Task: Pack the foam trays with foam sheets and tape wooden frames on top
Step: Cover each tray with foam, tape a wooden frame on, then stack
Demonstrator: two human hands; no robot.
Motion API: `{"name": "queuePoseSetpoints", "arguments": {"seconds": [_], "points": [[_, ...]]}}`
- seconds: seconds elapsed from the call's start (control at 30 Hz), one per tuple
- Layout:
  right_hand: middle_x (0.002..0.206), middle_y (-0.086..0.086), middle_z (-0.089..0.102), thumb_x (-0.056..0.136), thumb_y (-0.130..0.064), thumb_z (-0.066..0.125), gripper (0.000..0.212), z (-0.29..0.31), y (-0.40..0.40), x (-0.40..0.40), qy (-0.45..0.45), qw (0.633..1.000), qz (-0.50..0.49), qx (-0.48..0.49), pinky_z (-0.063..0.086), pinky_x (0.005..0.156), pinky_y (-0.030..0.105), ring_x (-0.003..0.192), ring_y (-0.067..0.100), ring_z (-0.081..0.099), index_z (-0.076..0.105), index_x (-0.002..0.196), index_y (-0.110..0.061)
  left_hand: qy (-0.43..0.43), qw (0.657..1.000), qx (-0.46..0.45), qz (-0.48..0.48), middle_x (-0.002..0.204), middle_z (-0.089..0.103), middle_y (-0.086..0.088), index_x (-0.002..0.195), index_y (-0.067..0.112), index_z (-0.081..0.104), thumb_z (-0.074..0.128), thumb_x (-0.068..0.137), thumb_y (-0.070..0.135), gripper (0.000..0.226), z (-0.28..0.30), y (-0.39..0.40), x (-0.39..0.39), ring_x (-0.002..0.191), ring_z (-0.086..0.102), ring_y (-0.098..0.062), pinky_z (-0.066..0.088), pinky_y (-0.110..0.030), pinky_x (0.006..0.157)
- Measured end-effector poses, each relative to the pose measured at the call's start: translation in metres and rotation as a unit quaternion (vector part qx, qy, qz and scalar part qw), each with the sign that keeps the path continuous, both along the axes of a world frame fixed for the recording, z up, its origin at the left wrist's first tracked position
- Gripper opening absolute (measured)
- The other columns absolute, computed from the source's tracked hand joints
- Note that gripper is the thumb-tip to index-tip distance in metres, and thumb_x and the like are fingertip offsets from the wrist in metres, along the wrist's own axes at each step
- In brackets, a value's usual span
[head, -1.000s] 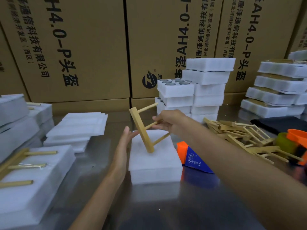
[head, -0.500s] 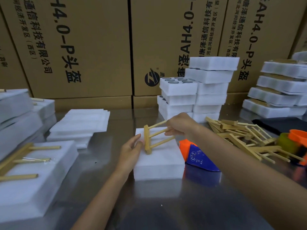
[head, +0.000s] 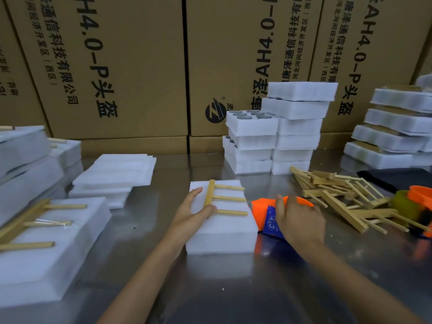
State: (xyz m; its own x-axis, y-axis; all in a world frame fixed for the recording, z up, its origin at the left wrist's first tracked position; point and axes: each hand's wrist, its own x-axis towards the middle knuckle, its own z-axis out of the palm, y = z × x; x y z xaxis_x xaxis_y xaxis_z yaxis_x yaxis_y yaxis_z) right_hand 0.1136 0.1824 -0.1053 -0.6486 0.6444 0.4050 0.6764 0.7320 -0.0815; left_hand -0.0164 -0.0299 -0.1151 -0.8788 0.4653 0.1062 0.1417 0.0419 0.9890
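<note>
Wooden frame (head: 214,198): lies flat on the covered foam tray (head: 221,232), centre of the frame; spine to the left, three dowels pointing right.
Left hand (head: 190,212): on the tray's left edge, thumb resting against the spine's near end, fingers (head: 195,192) straight, nothing gripped.
Right hand (head: 298,220): just right of the tray, on the orange-and-blue tape dispenser (head: 268,215); fingers curled over its top, apparently taking hold.
Stage (judged): frame placed, not yet taped.
Risk 1: frame is pinned at one point only; a tape pull across the dowels could swing or skid it off square.
Risk 2: the foam sheet under the frame is light; sticky tape may lift or wrinkle it.
Risk 3: dispenser touches the tray's right side; lifting it could nudge the tray on the slick metal surface (head: 233,288).
Surroundings: loose frame pile (head: 339,197) right; foam sheet stack (head: 117,174) left of centre; finished tray (head: 46,242) lower left; tray stacks (head: 275,132) behind.
</note>
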Motion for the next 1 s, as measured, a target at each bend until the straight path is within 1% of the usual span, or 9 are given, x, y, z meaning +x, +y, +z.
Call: {"name": "queuePoseSetpoints", "arguments": {"seconds": [0.07,0.13,0.2,0.27,0.33,0.43,0.63,0.8,1.0], "points": [[0.082,0.003,0.066,0.097,-0.033,0.045,0.032,-0.004,0.001,0.006,-0.057,0.992,0.049,0.105,0.048,0.082,0.037,0.068,0.021,0.062,0.057,0.118,-0.011,0.014,1.0,-0.001,0.003,0.119,0.048,0.031,0.128,0.05,0.053,0.074,0.082,0.045,0.051,0.001,0.001,0.001,0.105,0.051,0.01,0.042,-0.006,0.071],[0.079,0.005,0.066,0.09,-0.026,0.065,0.043,-0.001,0.012,0.014,-0.122,0.981,0.058,0.137,0.05,0.067,0.033,0.063,0.021,0.062,0.054,0.125,-0.003,0.016,1.0,0.018,0.009,0.126,0.051,0.027,0.13,0.046,0.055,0.071,0.085,0.044,0.047,0.002,0.002,-0.004,0.112,0.051,0.005,0.041,-0.009,0.081],[0.084,0.002,0.067,0.094,-0.031,0.059,0.052,0.011,0.023,0.021,-0.123,0.982,0.027,0.14,0.041,0.057,0.028,0.066,0.017,0.064,0.045,0.135,-0.003,0.007,0.999,0.047,0.019,0.132,0.055,0.02,0.13,0.04,0.058,0.068,0.09,0.037,0.042,0.005,0.0,-0.009,0.124,0.051,-0.004,0.043,-0.017,0.092],[0.077,0.007,0.067,0.103,-0.026,0.035,0.04,0.02,0.036,0.027,-0.053,0.988,-0.006,0.142,0.04,0.055,0.03,0.059,0.023,0.06,0.055,0.122,0.004,0.052,0.997,0.049,0.041,0.128,0.057,0.025,0.126,0.04,0.06,0.066,0.093,0.03,0.035,0.008,-0.005,-0.011,0.127,0.051,-0.002,0.043,-0.014,0.091],[0.06,0.018,0.061,0.104,-0.019,0.008,0.065,0.025,0.048,0.033,0.075,0.985,-0.002,0.153,0.036,0.051,0.032,0.048,0.023,0.047,0.065,0.087,0.008,0.172,0.981,0.033,0.082,0.13,0.058,0.025,0.124,0.038,0.061,0.062,0.095,0.02,0.034,0.014,-0.008,-0.007,0.127,0.05,0.002,0.043,-0.02,0.101],[0.05,0.022,0.055,0.102,-0.01,0.03,0.052,0.04,0.055,0.046,0.206,0.952,0.054,0.219,0.032,0.05,0.032,0.041,0.029,0.048,0.062,0.066,0.009,0.296,0.951,0.045,0.076,0.126,0.06,0.028,0.123,0.037,0.062,0.055,0.096,0.017,0.035,0.039,0.002,0.014,0.123,0.051,0.007,0.042,-0.025,0.103],[0.045,0.016,0.053,0.098,-0.018,0.032,0.054,0.082,0.027,0.052,0.348,0.894,0.172,0.224,0.033,0.051,0.033,0.037,0.03,0.046,0.057,0.054,0.002,0.06,0.958,0.03,-0.279,0.123,0.066,0.013,0.115,0.033,0.069,0.049,0.079,0.017,0.044,0.086,0.047,0.087,0.114,0.059,-0.001,0.043,-0.035,0.109],[0.045,0.013,0.053,0.098,-0.022,0.03,0.054,0.088,0.014,0.055,0.329,0.901,0.194,0.207,0.026,0.053,0.03,0.038,0.03,0.045,0.056,0.056,0.0,-0.002,0.964,0.089,-0.25,0.108,0.075,0.0,0.109,0.021,0.073,0.037,0.09,-0.006,0.048,0.086,0.039,0.096,0.098,0.068,-0.008,0.054,-0.019,0.086],[0.043,0.005,0.048,0.098,-0.034,0.022,0.059,0.092,-0.004,0.052,0.318,0.91,0.228,0.139,0.022,0.047,0.025,0.039,0.021,0.041,0.054,0.058,-0.006,-0.014,0.975,0.067,-0.213,0.108,0.075,-0.004,0.117,0.015,0.072,0.048,0.102,0.01,0.029,0.087,0.025,0.086,0.097,0.072,-0.015,0.055,-0.023,0.084]]}}
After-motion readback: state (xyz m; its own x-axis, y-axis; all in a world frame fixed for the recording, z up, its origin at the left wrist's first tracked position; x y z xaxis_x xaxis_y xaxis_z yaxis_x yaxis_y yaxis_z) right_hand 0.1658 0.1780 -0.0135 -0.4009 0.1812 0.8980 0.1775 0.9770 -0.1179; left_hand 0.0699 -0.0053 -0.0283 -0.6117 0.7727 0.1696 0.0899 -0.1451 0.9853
